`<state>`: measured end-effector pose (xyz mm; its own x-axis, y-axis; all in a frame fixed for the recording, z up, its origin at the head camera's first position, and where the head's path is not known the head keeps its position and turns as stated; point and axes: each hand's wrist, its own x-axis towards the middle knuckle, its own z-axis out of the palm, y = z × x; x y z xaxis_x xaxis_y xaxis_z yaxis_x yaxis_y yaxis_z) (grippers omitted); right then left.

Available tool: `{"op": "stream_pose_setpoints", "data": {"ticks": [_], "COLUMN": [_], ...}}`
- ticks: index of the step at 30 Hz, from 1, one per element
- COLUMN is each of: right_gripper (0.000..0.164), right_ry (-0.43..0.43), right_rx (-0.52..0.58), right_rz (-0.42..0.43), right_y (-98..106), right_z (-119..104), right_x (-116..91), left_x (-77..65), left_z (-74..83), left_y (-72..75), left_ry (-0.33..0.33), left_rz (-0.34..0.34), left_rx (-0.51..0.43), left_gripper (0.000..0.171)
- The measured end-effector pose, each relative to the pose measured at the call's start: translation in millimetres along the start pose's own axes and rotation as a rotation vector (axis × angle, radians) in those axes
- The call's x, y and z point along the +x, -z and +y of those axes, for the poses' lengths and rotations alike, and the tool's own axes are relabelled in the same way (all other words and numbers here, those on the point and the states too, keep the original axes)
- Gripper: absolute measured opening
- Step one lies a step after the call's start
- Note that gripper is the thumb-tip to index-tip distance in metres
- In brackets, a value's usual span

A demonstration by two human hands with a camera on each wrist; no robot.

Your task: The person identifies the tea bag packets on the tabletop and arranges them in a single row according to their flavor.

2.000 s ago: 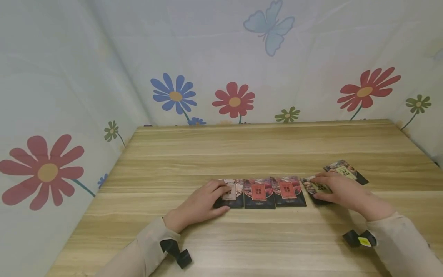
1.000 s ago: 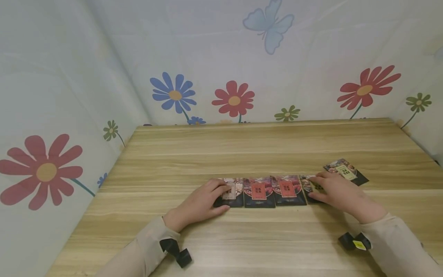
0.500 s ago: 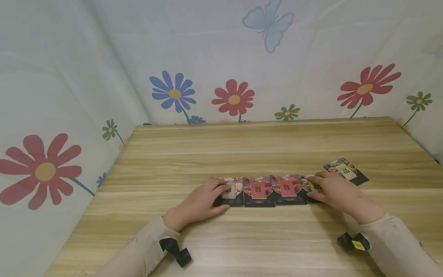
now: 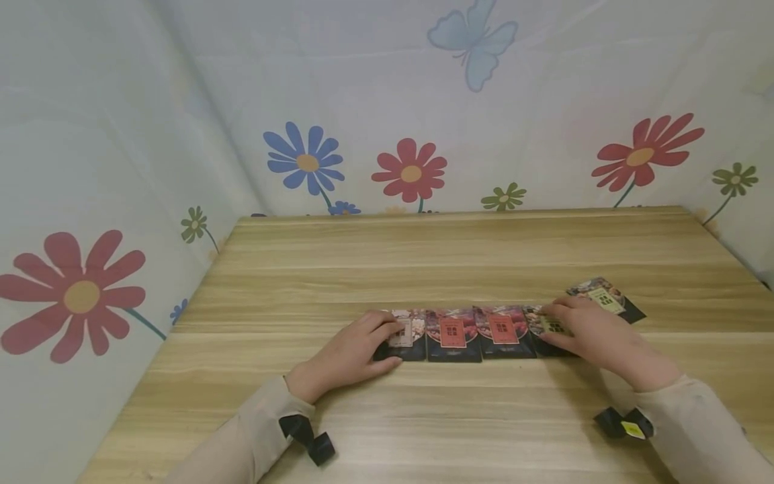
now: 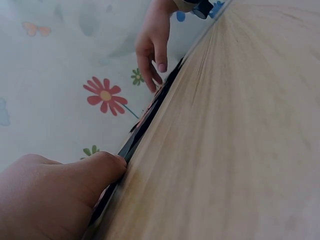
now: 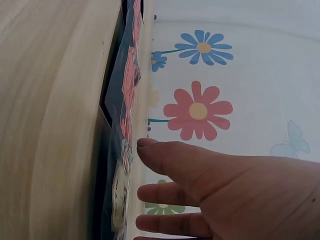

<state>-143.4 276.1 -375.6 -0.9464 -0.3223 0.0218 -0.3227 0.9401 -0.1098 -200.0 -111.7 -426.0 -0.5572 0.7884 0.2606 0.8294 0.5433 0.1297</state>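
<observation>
Several flat sachets with dark lower ends lie in a row on the wooden table. My left hand (image 4: pixel 353 353) rests on the pale-label sachet (image 4: pixel 411 333) at the left end, its thumb by the near edge. Beside it lie one red-label sachet (image 4: pixel 453 336) and another red-label sachet (image 4: pixel 503 329). At the right end, the fingers of my right hand (image 4: pixel 598 339) are over a green-label sachet (image 4: pixel 547 329) and partly cover it. In the right wrist view the right hand's fingers look straight, with the thumb near that sachet's surface.
Another green-label sachet (image 4: pixel 607 297) lies tilted beyond my right hand, outside the row. The wooden table (image 4: pixel 423 262) meets a flower-printed curtain (image 4: pixel 363 74) at the back and left. A black wrist device (image 4: pixel 308 440) hangs at the left sleeve.
My right hand has slid the near green-label sachet left, closing the gap to the red-label sachet and straightening it, and has since shifted slightly right. My left hand has stayed in place.
</observation>
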Motion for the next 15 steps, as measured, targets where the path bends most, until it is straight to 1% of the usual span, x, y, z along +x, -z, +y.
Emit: {"op": "stream_pose_setpoints", "data": {"ticks": [7, 12, 15], "right_gripper": [0.053, 0.050, 0.049], "right_ry": [-0.053, -0.053, -0.055], "right_rx": [0.033, 0.067, 0.068], "right_rz": [0.018, 0.050, 0.072], "right_y": [0.4, 1.0, 0.4], "right_z": [11.7, 20.8, 24.8], "right_x": [-5.8, -10.5, -12.5], "left_x": [0.3, 0.7, 0.7], "left_z": [0.3, 0.2, 0.4], "left_y": [0.2, 0.2, 0.3], "left_ry": [-0.002, -0.006, -0.007], "left_rz": [0.012, 0.010, 0.013], "left_rx": [-0.003, -0.002, -0.003], "left_gripper": [0.055, 0.055, 0.055]}}
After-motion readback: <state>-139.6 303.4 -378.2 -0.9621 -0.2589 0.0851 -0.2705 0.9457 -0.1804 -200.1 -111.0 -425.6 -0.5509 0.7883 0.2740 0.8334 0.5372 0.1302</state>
